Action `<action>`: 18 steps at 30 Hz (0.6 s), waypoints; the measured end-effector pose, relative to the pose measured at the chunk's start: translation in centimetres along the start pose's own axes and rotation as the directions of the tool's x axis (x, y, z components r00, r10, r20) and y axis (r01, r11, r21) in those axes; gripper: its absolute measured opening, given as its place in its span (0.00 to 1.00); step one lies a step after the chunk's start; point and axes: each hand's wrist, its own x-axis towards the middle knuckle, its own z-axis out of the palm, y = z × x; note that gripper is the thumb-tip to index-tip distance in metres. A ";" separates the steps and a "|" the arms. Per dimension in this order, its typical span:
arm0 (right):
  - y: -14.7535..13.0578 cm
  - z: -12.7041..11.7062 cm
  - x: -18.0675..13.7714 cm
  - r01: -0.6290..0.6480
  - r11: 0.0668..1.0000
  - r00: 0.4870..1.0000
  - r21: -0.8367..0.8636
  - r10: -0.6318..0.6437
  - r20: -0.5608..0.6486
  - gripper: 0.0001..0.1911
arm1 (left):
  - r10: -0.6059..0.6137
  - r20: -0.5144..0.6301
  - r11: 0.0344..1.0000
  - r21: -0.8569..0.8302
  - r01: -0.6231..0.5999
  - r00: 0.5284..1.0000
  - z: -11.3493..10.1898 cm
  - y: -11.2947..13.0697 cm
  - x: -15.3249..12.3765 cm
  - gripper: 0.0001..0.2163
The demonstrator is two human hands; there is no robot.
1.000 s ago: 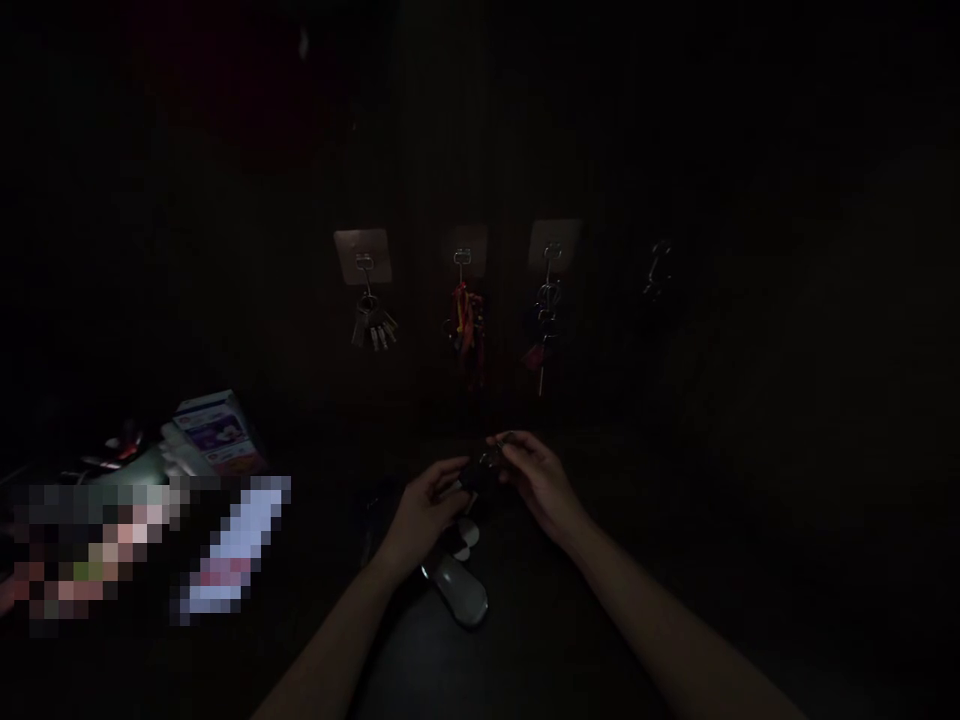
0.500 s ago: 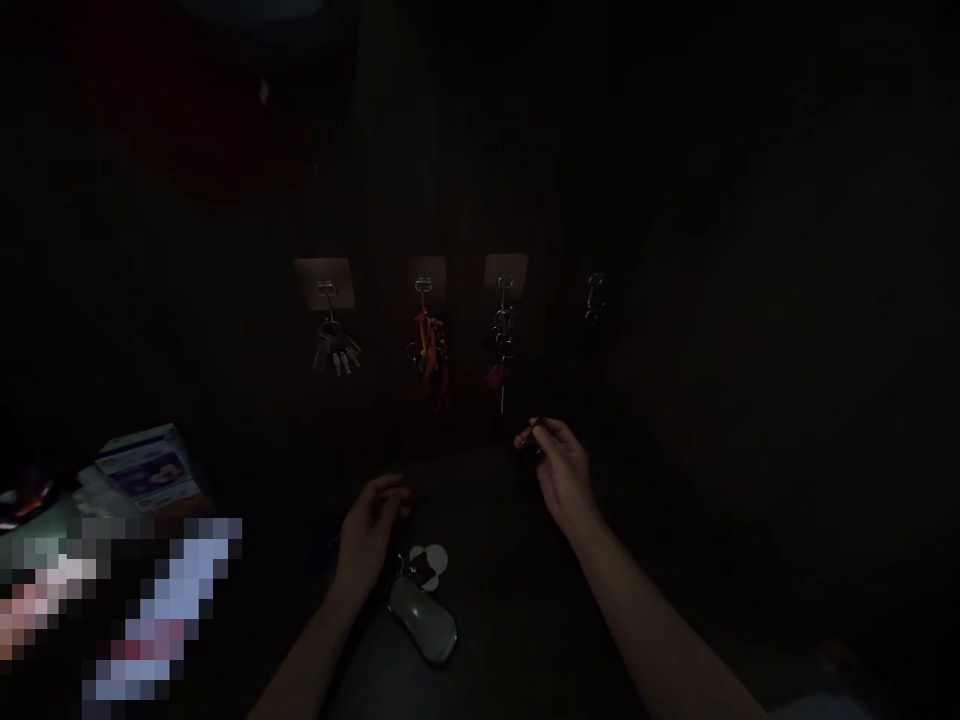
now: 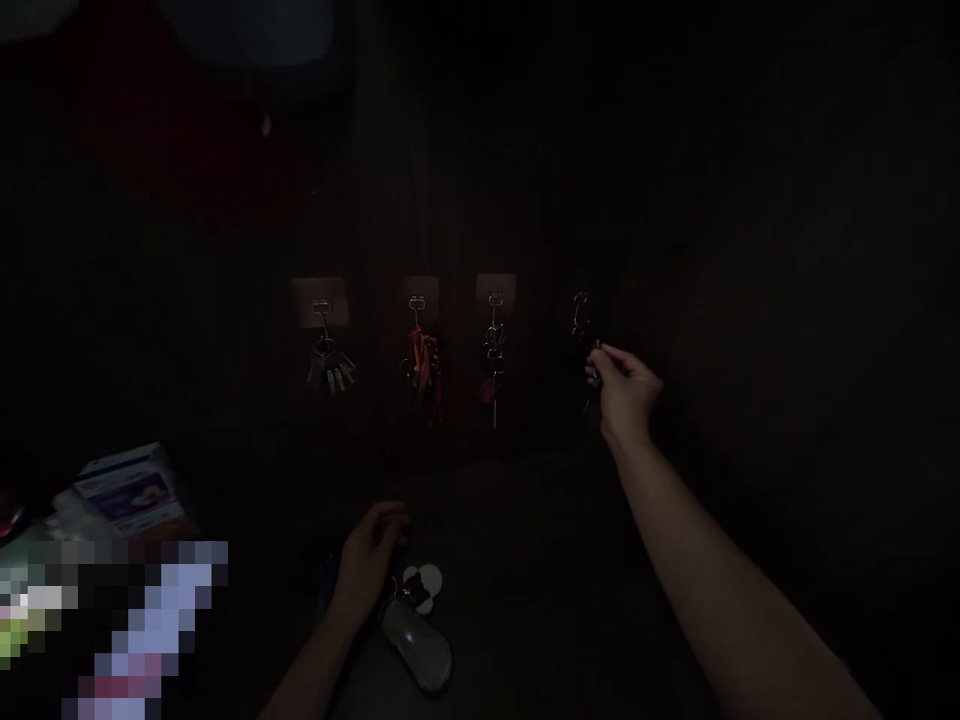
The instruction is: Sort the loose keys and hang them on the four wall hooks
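In the dim head view my right hand (image 3: 628, 390) is raised at the rightmost metal hook (image 3: 580, 302). Its thumb and fingers pinch a small bunch of keys (image 3: 597, 376), mostly hidden in the dark, with a thin piece dangling below. Low in the middle, my left hand (image 3: 371, 550) rests by the dark surface, fingers loosely bent and apart, nothing visible in them. Just right of it lies a glossy grey rounded fob (image 3: 418, 648) with a white flower-shaped charm (image 3: 430, 582) attached.
Three more hooks on pale pads line the dark wall: one bears a key bunch (image 3: 330, 368), another red and orange cords (image 3: 423, 362), the third rings with a red tag (image 3: 489, 388). A white and purple box (image 3: 135, 495) stands at left beside a blurred-out patch.
My right hand has moved up and to the right, to the rightmost hook, with the small bunch in its fingers. My left hand stays nearly in place. The view has tilted slightly upward.
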 end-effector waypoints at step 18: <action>1.5 1.7 3.9 0.219 0.894 0.975 -0.391 -0.188 0.117 0.10 | 0.046 0.048 0.997 0.058 -0.048 0.998 0.2 -1.1 0.2 0.09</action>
